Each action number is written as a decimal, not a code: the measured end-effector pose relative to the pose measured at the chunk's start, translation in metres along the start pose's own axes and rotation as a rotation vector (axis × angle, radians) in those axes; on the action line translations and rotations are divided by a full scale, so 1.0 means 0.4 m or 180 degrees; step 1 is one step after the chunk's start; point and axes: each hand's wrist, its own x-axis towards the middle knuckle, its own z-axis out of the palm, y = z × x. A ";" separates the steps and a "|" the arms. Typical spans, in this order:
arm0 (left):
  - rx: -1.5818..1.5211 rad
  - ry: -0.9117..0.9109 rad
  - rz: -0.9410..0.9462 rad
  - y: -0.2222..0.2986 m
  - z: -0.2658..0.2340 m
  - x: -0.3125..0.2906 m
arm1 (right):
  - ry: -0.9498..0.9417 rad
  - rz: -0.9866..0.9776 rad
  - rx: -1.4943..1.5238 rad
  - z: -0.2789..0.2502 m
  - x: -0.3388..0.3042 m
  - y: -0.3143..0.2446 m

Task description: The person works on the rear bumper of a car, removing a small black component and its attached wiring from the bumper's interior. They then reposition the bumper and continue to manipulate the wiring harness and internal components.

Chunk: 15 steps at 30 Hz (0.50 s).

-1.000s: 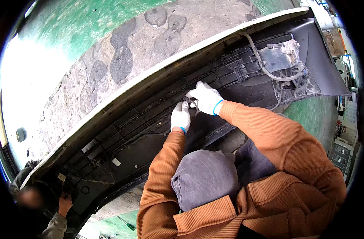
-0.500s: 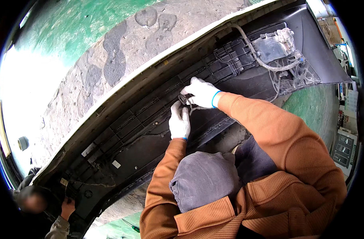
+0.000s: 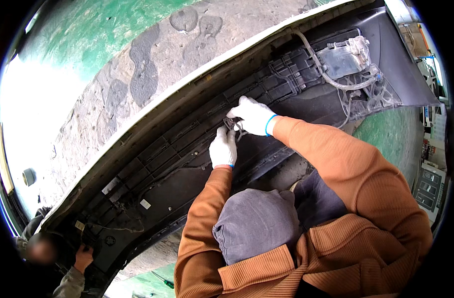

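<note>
A long dark car bumper (image 3: 286,110) lies with its ribbed inner side up, slanting from lower left to upper right. Both my hands, in white knit gloves, meet at its middle. Between their fingertips is a small dark plastic piece (image 3: 230,122), partly hidden by the gloves. My left hand (image 3: 223,149) pinches it from below, fingers pointing up. From the right, my right hand (image 3: 253,117) closes on its upper side. A thin grey cable (image 3: 242,133) loops out just under the right hand's fingers. Whether the piece is fixed to the bumper I cannot tell.
Another person's hand (image 3: 83,258) touches the bumper's lower-left end. A grey hose (image 3: 311,54) curves past a cloudy clear plastic unit (image 3: 347,58) at upper right. A green-handled tool (image 3: 168,283) lies on the floor below; a tape roll (image 3: 28,177) stands far left.
My hands stay on the small dark piece, with the fingers shifting slightly. More of the cable loop shows beneath the right hand.
</note>
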 end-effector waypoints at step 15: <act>0.0224 -0.0169 -0.0179 -0.012 0.015 0.002 | -0.0018 0.0016 -0.0006 0.001 0.002 0.001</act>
